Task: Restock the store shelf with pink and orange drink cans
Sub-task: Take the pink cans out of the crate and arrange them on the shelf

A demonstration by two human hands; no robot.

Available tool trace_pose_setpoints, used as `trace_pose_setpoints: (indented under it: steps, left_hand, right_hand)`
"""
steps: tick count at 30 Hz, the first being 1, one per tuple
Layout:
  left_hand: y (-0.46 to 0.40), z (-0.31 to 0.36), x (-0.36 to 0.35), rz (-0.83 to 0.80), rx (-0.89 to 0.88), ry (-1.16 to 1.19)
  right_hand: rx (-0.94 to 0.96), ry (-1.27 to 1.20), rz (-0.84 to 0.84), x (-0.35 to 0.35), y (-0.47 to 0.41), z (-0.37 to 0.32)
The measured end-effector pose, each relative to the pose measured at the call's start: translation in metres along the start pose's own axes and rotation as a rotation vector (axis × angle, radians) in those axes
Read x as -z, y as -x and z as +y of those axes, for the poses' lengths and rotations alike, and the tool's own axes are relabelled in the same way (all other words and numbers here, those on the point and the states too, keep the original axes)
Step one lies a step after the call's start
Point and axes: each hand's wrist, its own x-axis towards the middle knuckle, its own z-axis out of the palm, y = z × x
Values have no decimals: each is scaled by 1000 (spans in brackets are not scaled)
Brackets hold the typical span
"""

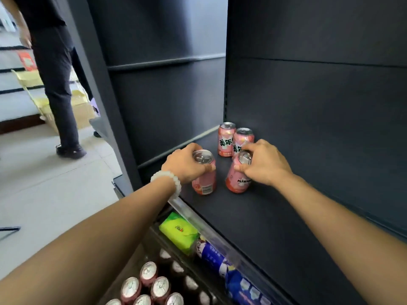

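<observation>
Both hands clamp cans by the rim: left hand (187, 165) on left pink can (203, 172), right hand (263, 161) on right pink can (239, 172), standing on shelf (253, 216) before two back cans (235, 139), probably building rows.

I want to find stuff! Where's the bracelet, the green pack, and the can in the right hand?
bracelet (166, 181): head view, beads across the left wrist.
green pack (179, 232): head view, middle of its top face.
right can (238, 182): head view, pink side below the right hand (263, 162).

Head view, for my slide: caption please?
Both hands, left and right, set pink cans on a dark shelf.
</observation>
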Motion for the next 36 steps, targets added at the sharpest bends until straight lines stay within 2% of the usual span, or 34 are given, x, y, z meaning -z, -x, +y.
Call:
trace_pose_setpoints:
  steps: [11,16,21,26,31,36]
  left_hand:
    - [-99,6,-39,44,1,-7]
    - [-104,15,-33,-152,13,-40]
    - [-107,20,-21,-182,-97,85]
    - [-109,8,-20,-83,-169,-17]
    - [-114,5,-34,88,-211,-7]
    - [-120,-2,-22,-51,-226,-88]
  right_hand:
    - [-13,14,81,-38,-79,17]
    - [76,-107,-4,-38,-84,29]
    - [130,-104,-26,-41,-83,35]
    - [96,49,76,-41,-79,33]
    - [63,158,195,-47,-80,18]
    - [208,15,116,-44,-81,28]
